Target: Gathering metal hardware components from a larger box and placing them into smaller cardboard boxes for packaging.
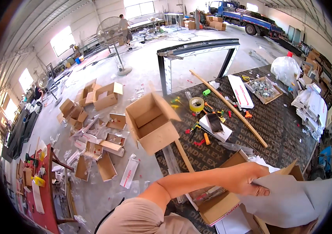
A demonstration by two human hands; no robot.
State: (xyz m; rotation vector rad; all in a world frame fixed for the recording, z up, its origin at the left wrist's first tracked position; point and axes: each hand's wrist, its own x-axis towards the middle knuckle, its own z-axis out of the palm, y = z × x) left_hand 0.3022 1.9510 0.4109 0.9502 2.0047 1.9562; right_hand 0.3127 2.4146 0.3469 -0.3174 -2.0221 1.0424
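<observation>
My left hand (251, 178) reaches across from the lower left, with its thumb and fingers closed on the edge of a pale grey-white sheet (286, 201), which looks like card or thick paper. The sheet is bent and covers part of the open cardboard boxes under it. Just below my forearm sits an open brown carton (219, 207) with small plastic-wrapped parts inside. A white flap or box panel (232, 223) shows beneath the sheet. My right hand is not visible.
On the dark board tabletop lie a yellow tape roll (196, 104), a wooden strip (232, 111), screwdrivers, a long white box (240, 91) and a tray of hardware (265, 89). An empty carton (152, 123) stands at the table's left edge. Cartons litter the floor; a fan (113, 43) stands behind.
</observation>
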